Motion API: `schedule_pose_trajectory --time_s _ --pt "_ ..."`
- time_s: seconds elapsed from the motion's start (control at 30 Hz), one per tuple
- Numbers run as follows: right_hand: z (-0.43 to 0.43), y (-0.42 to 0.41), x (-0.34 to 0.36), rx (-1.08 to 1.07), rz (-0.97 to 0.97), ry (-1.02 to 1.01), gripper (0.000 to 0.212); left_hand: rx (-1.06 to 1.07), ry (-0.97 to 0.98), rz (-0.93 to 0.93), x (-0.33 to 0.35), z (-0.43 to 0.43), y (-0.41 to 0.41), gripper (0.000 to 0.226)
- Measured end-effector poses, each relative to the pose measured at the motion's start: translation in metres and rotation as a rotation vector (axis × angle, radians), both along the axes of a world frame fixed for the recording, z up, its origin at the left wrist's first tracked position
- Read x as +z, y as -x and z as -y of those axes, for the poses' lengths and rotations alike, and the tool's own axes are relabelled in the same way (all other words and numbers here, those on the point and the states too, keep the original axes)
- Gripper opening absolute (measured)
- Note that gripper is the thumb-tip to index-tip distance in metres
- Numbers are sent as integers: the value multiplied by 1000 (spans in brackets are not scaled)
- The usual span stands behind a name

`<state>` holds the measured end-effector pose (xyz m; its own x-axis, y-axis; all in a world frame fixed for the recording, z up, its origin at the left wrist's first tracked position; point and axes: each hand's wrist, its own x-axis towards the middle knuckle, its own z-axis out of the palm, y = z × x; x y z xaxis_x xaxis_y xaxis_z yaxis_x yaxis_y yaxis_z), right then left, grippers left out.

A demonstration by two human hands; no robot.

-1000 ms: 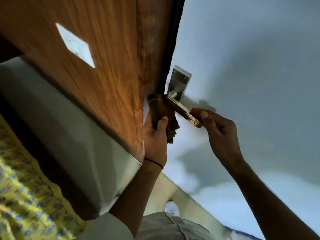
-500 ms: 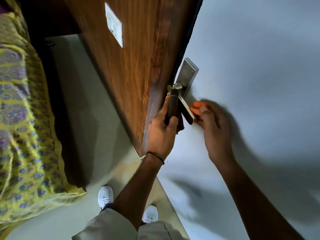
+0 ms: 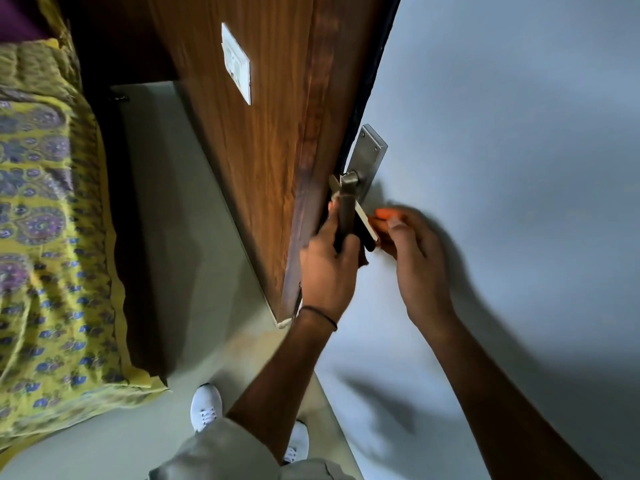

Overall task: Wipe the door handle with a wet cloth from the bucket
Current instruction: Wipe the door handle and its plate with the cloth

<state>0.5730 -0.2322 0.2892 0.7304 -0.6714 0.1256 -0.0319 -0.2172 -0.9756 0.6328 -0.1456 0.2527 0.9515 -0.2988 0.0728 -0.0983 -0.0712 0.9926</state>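
One handle (image 3: pixel 353 209) runs lengthwise toward 5 o'clock. Left hand (image 3: pixel 329 268) grasps one dark cloth (image 3: pixel 344 220) around it; right hand (image 3: pixel 412 251) pinches its tip.

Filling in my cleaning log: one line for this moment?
step: wiping | left hand: dark cloth around metal lever door handle | right hand: at lever tip | bucket: unseen

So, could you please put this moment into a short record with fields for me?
left hand: gripping the dark cloth wrapped on the door handle
right hand: at the handle's free end, blurred
backplate: metal, on the pale door
left of door: wood panel with white switch plate
bucket: not in view
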Motion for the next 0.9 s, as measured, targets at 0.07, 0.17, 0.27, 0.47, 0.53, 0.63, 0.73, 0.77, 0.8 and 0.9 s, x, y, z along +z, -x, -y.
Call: schedule_pose_trajectory --time_s 0.07,0.17,0.27,0.47,0.53,0.63,0.73,0.77,0.8,0.9 --pt "-1 0 1 12 23 -7 28 -20 -8 -3 0 -2 12 36" --pt "0 1 0 17 19 -18 27 -13 7 6 7 -1 2 35" --pt "2 3 -1 13 5 -13 25 54 -38 18 17 6 -28 32" --pt "3 2 -3 15 -11 11 25 60 -73 23 24 8 -42 28" --pt "2 2 -3 6 -9 11 25 59 -41 8 19 5 -23 22" --pt "4 1 -5 17 6 -5 28 25 -12 7 13 -1 19 28" --pt "4 2 -7 28 16 -32 34 1 -20 3 14 -4 39 27" --pt "4 2 -7 29 21 -33 33 10 -20 0 14 -2 34 27" --pt "4 3 -7 29 27 -34 30 24 -17 -6 16 1 25 29" --pt "3 4 -7 20 19 -56 26 89 -35 -24 21 10 -9 37"
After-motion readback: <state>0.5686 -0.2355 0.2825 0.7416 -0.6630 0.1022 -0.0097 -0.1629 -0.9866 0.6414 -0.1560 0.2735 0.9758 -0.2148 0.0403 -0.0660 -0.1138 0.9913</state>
